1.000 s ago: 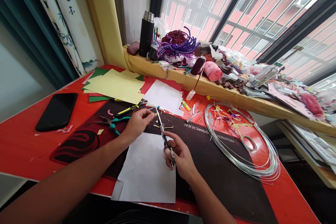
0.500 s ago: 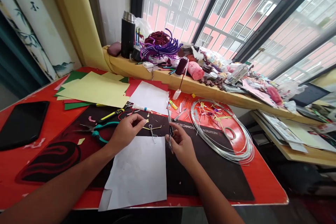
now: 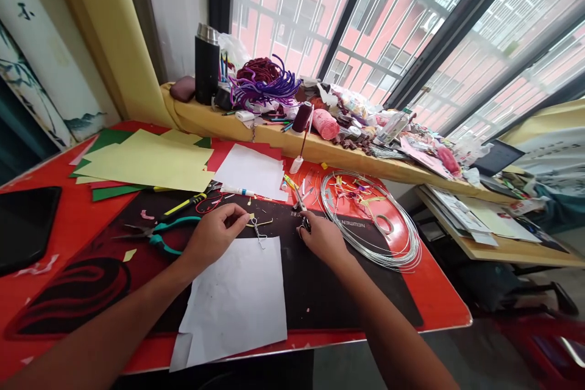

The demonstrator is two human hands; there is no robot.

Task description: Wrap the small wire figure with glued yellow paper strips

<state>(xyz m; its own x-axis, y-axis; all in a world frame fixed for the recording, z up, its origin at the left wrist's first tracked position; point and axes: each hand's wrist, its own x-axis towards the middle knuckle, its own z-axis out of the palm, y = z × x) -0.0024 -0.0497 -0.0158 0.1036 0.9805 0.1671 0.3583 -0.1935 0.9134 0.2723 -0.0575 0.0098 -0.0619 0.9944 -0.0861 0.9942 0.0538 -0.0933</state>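
Observation:
My left hand (image 3: 218, 233) is closed in a pinch, with a small pale-yellow scrap of paper (image 3: 251, 217) at its fingertips. Just right of those fingertips, a small twisted wire figure (image 3: 256, 229) with a loop on top and yellowish side arms lies at the upper edge of a white sheet (image 3: 237, 298). My right hand (image 3: 323, 237) is closed around the handles of a pair of scissors (image 3: 300, 200), whose blades point away from me. Left of my left hand lie teal-handled pliers (image 3: 159, 233).
A coil of silver wire (image 3: 414, 244) lies on the right of the red table (image 3: 450, 311). Yellow sheets (image 3: 150, 161), a white sheet (image 3: 251, 170) and a yellow-black tool (image 3: 185, 202) lie at the back. A phone (image 3: 27, 225) is far left. The cluttered sill (image 3: 274, 134) holds a thermos (image 3: 206, 64).
My right hand has moved the scissors forward and right, down toward the mat, the blades now tilting left. My left hand keeps its pinch near the wire figure. The view has turned right.

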